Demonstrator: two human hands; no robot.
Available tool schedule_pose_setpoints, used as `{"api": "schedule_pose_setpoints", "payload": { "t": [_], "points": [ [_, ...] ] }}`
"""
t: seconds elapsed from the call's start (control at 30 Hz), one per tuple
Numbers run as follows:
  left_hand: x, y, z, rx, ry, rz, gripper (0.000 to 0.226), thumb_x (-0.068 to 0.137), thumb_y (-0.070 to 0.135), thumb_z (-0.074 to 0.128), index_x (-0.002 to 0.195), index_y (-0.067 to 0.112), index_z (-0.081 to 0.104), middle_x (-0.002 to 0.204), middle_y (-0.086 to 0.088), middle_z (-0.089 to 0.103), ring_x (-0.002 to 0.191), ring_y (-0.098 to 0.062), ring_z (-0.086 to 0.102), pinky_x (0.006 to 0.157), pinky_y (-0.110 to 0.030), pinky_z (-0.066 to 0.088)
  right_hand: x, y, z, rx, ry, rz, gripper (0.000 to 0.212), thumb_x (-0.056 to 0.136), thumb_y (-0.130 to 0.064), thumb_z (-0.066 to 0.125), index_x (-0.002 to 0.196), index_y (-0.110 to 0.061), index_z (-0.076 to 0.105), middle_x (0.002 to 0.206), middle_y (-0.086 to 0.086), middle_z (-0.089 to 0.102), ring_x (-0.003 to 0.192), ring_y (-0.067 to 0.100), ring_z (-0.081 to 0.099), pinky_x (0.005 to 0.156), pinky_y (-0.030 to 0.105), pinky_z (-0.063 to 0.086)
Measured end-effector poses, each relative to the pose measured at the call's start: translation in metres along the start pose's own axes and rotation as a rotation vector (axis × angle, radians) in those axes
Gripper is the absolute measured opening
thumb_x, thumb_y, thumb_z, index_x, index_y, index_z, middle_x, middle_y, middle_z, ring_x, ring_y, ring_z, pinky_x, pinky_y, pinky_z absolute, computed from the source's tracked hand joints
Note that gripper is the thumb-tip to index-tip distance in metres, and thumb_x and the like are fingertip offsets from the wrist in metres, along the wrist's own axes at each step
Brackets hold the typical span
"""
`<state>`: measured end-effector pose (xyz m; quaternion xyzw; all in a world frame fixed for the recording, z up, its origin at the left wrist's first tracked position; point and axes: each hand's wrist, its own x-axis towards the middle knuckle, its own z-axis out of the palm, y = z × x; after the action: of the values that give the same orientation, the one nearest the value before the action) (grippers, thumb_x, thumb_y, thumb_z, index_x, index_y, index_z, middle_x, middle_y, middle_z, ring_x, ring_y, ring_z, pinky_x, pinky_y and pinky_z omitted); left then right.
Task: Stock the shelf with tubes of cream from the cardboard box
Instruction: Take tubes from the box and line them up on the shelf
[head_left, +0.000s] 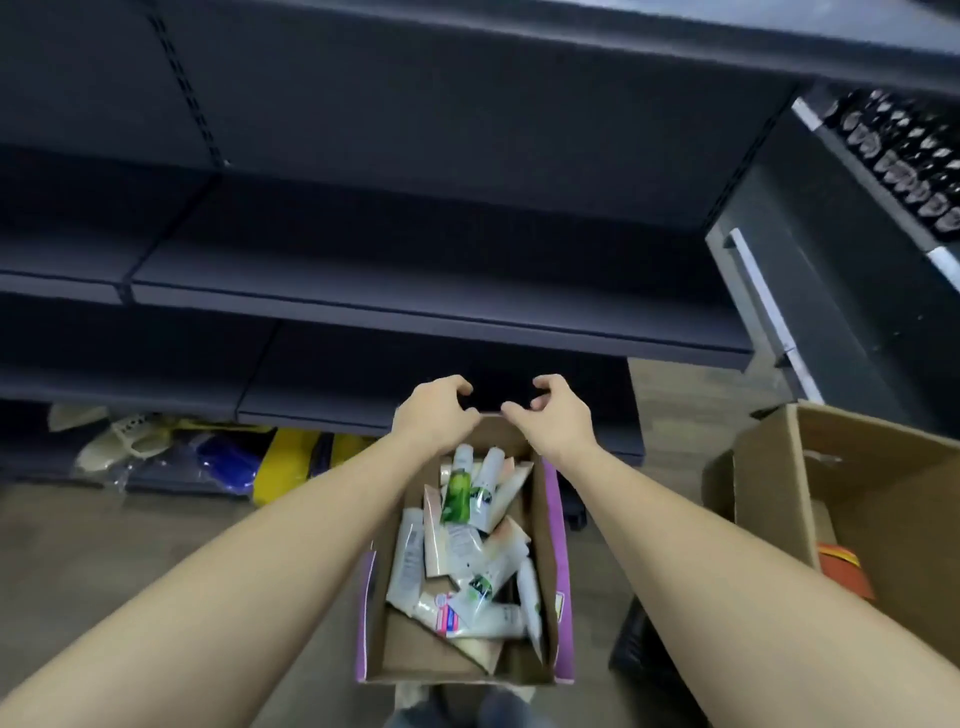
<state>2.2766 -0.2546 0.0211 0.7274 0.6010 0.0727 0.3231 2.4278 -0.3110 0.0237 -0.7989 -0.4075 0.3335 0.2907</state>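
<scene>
Both forearms are bare, no sleeves, watch or rings on the hands (498, 415).

Cardboard box (550, 545): open-topped, purple-sided, set lengthwise below the shelf (441, 306). Tubes of cream (467, 551): mostly white, one green-labelled, heaped crosswise inside; count possibly a dozen. Shelf: dark, tiered.
</scene>
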Motion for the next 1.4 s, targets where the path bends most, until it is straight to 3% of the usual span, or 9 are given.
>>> {"api": "schedule_pose_setpoints", "payload": {
  "t": [0.1, 0.33, 0.43, 0.67, 0.77, 0.9, 1.03, 1.13, 1.4],
  "points": [
    [0.003, -0.022, 0.03, -0.005, -0.062, -0.054, 0.045, 0.085, 0.029, 0.058, 0.13, 0.025, 0.058, 0.123, 0.0, 0.066, 0.112, -0.021, 0.061, 0.094, -0.036, 0.05, 0.002, 0.029, 0.022, -0.019, -0.085, 0.066, 0.063, 0.083, -0.038, 0.071, 0.138, -0.019, 0.046, 0.118, 0.002, 0.061, 0.108, 0.019, 0.058, 0.085, 0.026, 0.043],
    [0.004, -0.064, 0.092, -0.026, -0.191, -0.191, 0.04, 0.087, 0.032, 0.057, 0.126, 0.024, 0.059, 0.122, -0.003, 0.065, 0.111, -0.025, 0.06, 0.095, -0.037, 0.05, 0.005, 0.084, 0.064, -0.104, -0.214, 0.197, 0.062, 0.086, -0.035, 0.07, 0.139, -0.015, 0.044, 0.107, 0.001, 0.06, 0.102, 0.018, 0.056, 0.083, 0.026, 0.042],
    [0.007, -0.08, 0.113, -0.031, -0.242, -0.235, 0.039, 0.087, 0.029, 0.058, 0.126, 0.023, 0.059, 0.121, -0.005, 0.064, 0.11, -0.026, 0.06, 0.093, -0.037, 0.05, 0.01, 0.105, 0.081, -0.134, -0.263, 0.256, 0.062, 0.087, -0.035, 0.068, 0.14, -0.015, 0.043, 0.118, 0.005, 0.061, 0.112, 0.025, 0.058, 0.088, 0.03, 0.044],
    [0.015, -0.117, 0.169, -0.006, -0.336, -0.31, 0.043, 0.091, 0.027, 0.058, 0.133, 0.02, 0.056, 0.125, -0.01, 0.062, 0.118, -0.028, 0.056, 0.097, -0.034, 0.046, 0.015, 0.161, 0.132, -0.16, -0.364, 0.444, 0.05, 0.089, -0.026, 0.064, 0.135, -0.015, 0.047, 0.124, 0.007, 0.062, 0.115, 0.027, 0.058, 0.086, 0.025, 0.041],
    [0.018, -0.132, 0.194, -0.008, -0.376, -0.33, 0.038, 0.091, 0.024, 0.056, 0.129, 0.019, 0.058, 0.121, -0.011, 0.064, 0.11, -0.028, 0.059, 0.09, -0.033, 0.049, 0.012, 0.189, 0.152, -0.226, -0.429, 0.495, 0.054, 0.089, -0.023, 0.063, 0.14, -0.017, 0.045, 0.131, 0.009, 0.058, 0.12, 0.028, 0.055, 0.091, 0.026, 0.042],
    [0.032, -0.149, 0.219, -0.022, -0.37, -0.374, 0.043, 0.091, 0.023, 0.055, 0.134, 0.02, 0.053, 0.127, -0.012, 0.057, 0.111, -0.03, 0.058, 0.092, -0.036, 0.05, 0.013, 0.218, 0.165, -0.402, -0.48, 0.425, 0.049, 0.087, -0.013, 0.059, 0.135, -0.017, 0.05, 0.137, 0.011, 0.043, 0.119, 0.031, 0.053, 0.099, 0.029, 0.041],
    [0.054, -0.156, 0.231, -0.07, -0.319, -0.405, 0.045, 0.092, 0.02, 0.054, 0.137, 0.018, 0.051, 0.13, -0.012, 0.056, 0.113, -0.031, 0.057, 0.096, -0.037, 0.049, 0.013, 0.237, 0.165, -0.608, -0.505, 0.173, 0.04, 0.083, -0.007, 0.055, 0.122, -0.018, 0.056, 0.134, 0.007, 0.032, 0.11, 0.033, 0.051, 0.092, 0.036, 0.046],
    [0.077, -0.158, 0.238, -0.127, -0.254, -0.455, 0.04, 0.091, 0.026, 0.052, 0.13, 0.02, 0.052, 0.123, -0.008, 0.059, 0.106, -0.03, 0.061, 0.094, -0.041, 0.05, 0.017, 0.245, 0.169, -0.698, -0.544, 0.057, 0.047, 0.081, 0.0, 0.054, 0.124, -0.019, 0.054, 0.139, 0.004, 0.029, 0.114, 0.031, 0.047, 0.086, 0.038, 0.048],
    [0.129, -0.146, 0.253, -0.195, -0.172, -0.445, 0.046, 0.089, 0.045, 0.058, 0.122, 0.014, 0.051, 0.114, -0.011, 0.063, 0.101, -0.03, 0.063, 0.089, -0.043, 0.053, 0.02, 0.256, 0.184, -0.781, -0.583, 0.021, 0.066, 0.078, 0.011, 0.058, 0.135, -0.018, 0.042, 0.147, -0.003, 0.028, 0.105, 0.027, 0.061, 0.068, 0.033, 0.05]
  ]
}}
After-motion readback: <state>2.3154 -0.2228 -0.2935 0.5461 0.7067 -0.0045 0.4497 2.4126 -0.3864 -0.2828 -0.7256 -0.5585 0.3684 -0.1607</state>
